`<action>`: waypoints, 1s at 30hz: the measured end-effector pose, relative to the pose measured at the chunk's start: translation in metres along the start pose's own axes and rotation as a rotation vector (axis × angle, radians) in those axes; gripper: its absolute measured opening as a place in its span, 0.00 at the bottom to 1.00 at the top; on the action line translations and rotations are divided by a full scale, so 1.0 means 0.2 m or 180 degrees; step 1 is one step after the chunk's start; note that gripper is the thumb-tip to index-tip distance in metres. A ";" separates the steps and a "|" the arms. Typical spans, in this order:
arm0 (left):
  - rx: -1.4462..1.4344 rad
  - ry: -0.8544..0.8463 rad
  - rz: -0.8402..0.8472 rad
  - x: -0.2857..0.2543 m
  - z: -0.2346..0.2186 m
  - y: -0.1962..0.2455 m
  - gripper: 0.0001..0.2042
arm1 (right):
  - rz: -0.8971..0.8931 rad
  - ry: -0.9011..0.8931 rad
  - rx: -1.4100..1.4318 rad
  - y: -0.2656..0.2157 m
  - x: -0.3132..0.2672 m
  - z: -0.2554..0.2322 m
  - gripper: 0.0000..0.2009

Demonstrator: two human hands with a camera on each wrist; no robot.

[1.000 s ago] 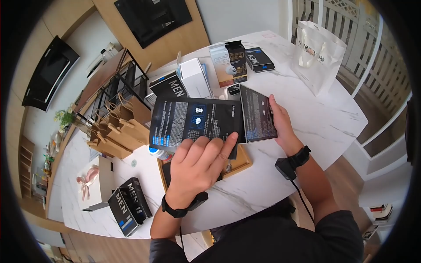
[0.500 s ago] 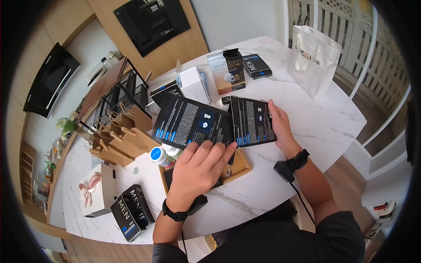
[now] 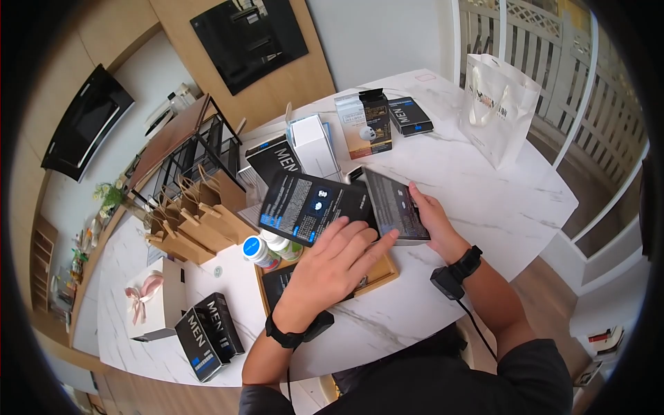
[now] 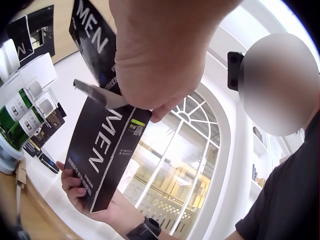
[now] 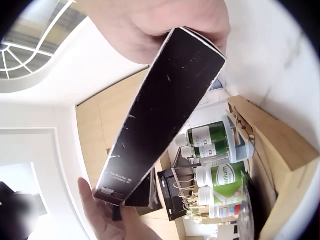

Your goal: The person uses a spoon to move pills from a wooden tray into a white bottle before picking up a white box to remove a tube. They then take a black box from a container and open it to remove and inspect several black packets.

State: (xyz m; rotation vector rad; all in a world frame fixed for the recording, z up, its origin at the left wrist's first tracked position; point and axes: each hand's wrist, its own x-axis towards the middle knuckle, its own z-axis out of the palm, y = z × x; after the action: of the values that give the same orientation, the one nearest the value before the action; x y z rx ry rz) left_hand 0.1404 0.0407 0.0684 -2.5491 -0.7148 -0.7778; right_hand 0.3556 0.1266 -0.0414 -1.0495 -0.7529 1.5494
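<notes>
My right hand (image 3: 437, 223) grips the side of a black box (image 3: 395, 207) lettered MEN, held tilted above the table. A light-edged flap (image 4: 95, 93) stands out at the box's end in the left wrist view. Next to it my left hand (image 3: 325, 273) holds a flat black packet (image 3: 304, 200) with printed text, its thumb hidden from the head view. The left index fingertip reaches the box's lower edge. Beneath the hands lies a wooden tray (image 3: 385, 274), with white-capped bottles (image 5: 227, 175) beside it in the right wrist view.
Brown paper bags (image 3: 207, 221) and a black rack (image 3: 214, 135) stand left. A white carton (image 3: 312, 146), an opened box (image 3: 366, 128) and another MEN box (image 3: 411, 116) sit behind. White bag (image 3: 499, 114) at right; ribboned box (image 3: 155, 301) and black boxes (image 3: 200, 346) front left.
The box in my right hand has tilted, so its printed face is more slanted. The packet in my left hand has shifted slightly, and the bottles beneath show more than a second ago.
</notes>
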 end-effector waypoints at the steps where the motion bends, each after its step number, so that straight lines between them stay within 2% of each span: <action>1: 0.0004 0.0005 -0.0002 -0.01 0.01 0.01 0.24 | 0.0052 0.0001 0.0030 0.00 0.00 0.00 0.25; 3: -0.0586 0.0101 -0.0049 -0.02 0.03 0.03 0.24 | 0.0111 -0.0008 0.0049 0.00 0.00 0.00 0.25; 4: -0.0584 0.0102 -0.0063 -0.02 0.03 0.04 0.24 | 0.0064 -0.0087 0.0026 0.01 0.01 -0.01 0.25; 6: -0.1000 0.0363 -0.0263 -0.02 0.03 0.06 0.25 | 0.0025 -0.0171 -0.0002 0.01 0.01 -0.01 0.25; 7: -0.0993 0.0367 -0.0283 -0.02 0.03 0.05 0.25 | 0.0030 -0.0115 -0.0008 0.00 0.01 -0.01 0.24; 9: -0.1122 0.0773 -0.0068 -0.03 0.05 0.03 0.25 | 0.0073 -0.0087 -0.0048 -0.04 -0.01 0.00 0.24; 11: -0.0926 0.0975 0.0048 -0.02 -0.03 -0.01 0.19 | -0.0102 0.0203 0.0011 -0.11 -0.04 0.01 0.23; 13: -0.0840 0.0565 -0.0399 -0.07 -0.14 -0.08 0.16 | -0.0141 0.0092 0.0463 -0.12 -0.01 -0.04 0.22; 15: -0.0984 -0.0060 -0.1428 -0.08 -0.22 -0.09 0.13 | 0.0020 -0.0092 0.0718 -0.11 0.03 -0.08 0.22; 16: -0.0970 -0.0665 -0.1743 -0.10 -0.25 -0.09 0.14 | -0.0091 -0.0040 0.0636 -0.12 0.02 -0.08 0.22; 17: -0.0986 -0.0681 -0.1741 -0.15 -0.22 -0.09 0.14 | -0.0213 0.0008 0.0550 -0.14 0.01 -0.08 0.22; 19: -0.0813 -0.1656 -0.2115 -0.26 -0.12 -0.09 0.19 | -0.0274 0.0061 0.0512 -0.14 -0.01 -0.06 0.22; 20: -0.0696 -0.2025 -0.2094 -0.25 -0.07 -0.07 0.25 | -0.0334 0.0018 0.0460 -0.14 -0.01 -0.05 0.22; 21: -0.0706 -0.2022 -0.2085 -0.23 -0.02 -0.05 0.25 | -0.0396 -0.0026 0.0404 -0.14 -0.02 -0.05 0.22; 23: -0.0398 -0.2585 -0.2079 -0.20 0.07 -0.05 0.31 | -0.0417 -0.0035 0.0363 -0.14 -0.01 -0.06 0.22; 25: -0.0371 -0.2523 -0.1938 -0.23 0.12 -0.06 0.34 | -0.0437 -0.0043 0.0331 -0.14 0.00 -0.07 0.22; 28: -0.0417 -0.2642 -0.2114 -0.23 0.12 -0.08 0.35 | -0.0392 -0.0103 0.0251 -0.14 -0.01 -0.07 0.22; 30: -0.0498 -0.1999 -0.1684 -0.24 0.15 -0.09 0.30 | -0.0327 -0.0065 0.0218 -0.15 -0.02 -0.06 0.22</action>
State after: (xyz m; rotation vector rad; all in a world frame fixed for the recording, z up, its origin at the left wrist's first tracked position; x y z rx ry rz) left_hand 0.1071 0.0513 0.0201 -2.7878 -1.6240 -0.1441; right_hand 0.3784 0.1286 -0.0187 -0.9319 -0.7510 1.4897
